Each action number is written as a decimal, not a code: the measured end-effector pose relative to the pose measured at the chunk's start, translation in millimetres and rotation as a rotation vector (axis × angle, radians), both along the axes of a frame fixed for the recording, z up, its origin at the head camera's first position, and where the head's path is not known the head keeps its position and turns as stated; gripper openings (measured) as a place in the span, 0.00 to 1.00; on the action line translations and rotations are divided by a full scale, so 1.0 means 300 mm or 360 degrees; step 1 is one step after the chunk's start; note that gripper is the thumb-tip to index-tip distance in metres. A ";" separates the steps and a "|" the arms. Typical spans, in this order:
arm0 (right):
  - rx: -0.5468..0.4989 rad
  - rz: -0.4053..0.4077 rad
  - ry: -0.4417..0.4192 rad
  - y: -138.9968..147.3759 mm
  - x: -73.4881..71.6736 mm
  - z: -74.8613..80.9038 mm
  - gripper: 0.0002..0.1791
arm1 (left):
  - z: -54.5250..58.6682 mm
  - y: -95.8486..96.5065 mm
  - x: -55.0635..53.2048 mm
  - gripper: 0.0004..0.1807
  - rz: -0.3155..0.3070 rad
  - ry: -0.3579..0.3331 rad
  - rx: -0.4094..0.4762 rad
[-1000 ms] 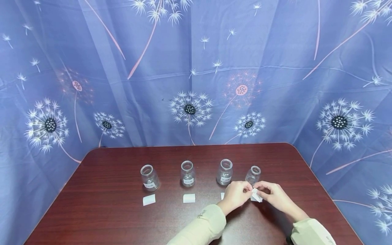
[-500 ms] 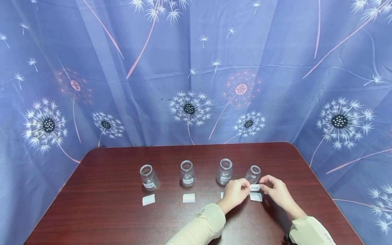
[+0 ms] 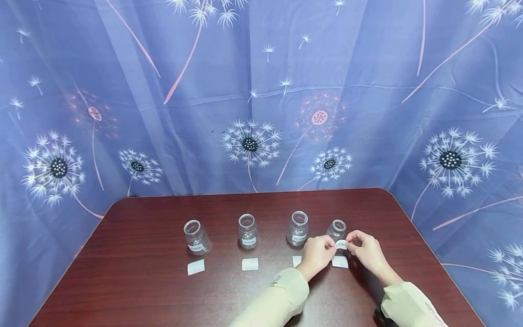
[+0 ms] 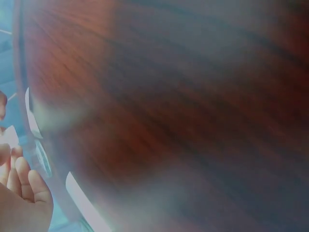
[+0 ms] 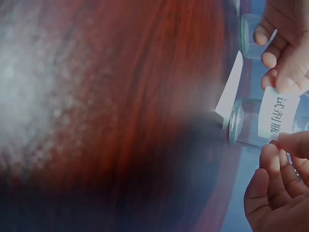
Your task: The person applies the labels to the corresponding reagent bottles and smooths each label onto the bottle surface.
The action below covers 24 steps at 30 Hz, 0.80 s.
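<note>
Both hands pinch a small white sticker label [image 3: 341, 245] by its opposite ends, the left hand [image 3: 316, 255] at one end and the right hand [image 3: 367, 252] at the other. Printed dark characters show on it in the right wrist view, where the label [image 5: 279, 113] overlaps the side of a small clear glass jar [image 5: 247, 123]. From the head view this jar [image 3: 337, 228] stands upright just beyond the label, rightmost in its row. The label bows slightly upward in the middle. A white slip of paper [image 3: 340, 262] lies on the table below the hands.
Three larger glass jars, the left one [image 3: 196, 237], the middle one [image 3: 248, 231] and the right one [image 3: 298, 228], each carry a white label. White slips [image 3: 250, 264] lie in front of them, one partly behind the left hand. A patterned blue curtain [image 3: 204, 136] surrounds the brown table [image 3: 143, 290].
The label, tilted and bent over the slip at first, is now stretched level between the hands. Both hands have moved slightly away from the body, bringing it against the small jar's outline.
</note>
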State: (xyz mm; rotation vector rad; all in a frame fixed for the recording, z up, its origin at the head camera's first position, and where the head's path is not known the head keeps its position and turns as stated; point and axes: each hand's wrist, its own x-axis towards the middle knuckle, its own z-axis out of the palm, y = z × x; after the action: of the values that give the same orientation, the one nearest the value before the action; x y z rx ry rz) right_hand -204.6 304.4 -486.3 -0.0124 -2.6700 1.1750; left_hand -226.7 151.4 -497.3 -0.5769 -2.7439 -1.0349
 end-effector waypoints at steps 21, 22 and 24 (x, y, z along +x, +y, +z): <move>0.0052 -0.0047 -0.0082 -0.001 -0.029 -0.007 0.04 | -0.005 0.020 -0.013 0.02 0.0189 -0.0048 0.0021; 0.0054 -0.0053 -0.0085 0.000 -0.029 -0.007 0.04 | -0.005 0.020 -0.013 0.02 0.0194 -0.0061 0.0022; 0.0065 -0.0061 -0.0085 0.001 -0.030 -0.006 0.04 | -0.009 0.020 -0.015 0.02 0.0195 -0.0084 0.0030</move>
State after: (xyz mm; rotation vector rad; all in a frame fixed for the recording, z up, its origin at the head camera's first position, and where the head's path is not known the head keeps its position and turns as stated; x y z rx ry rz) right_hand -213.7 304.7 -488.2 -0.0890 -2.7265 1.1234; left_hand -231.1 157.4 -499.8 -0.3784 -2.7718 -1.0605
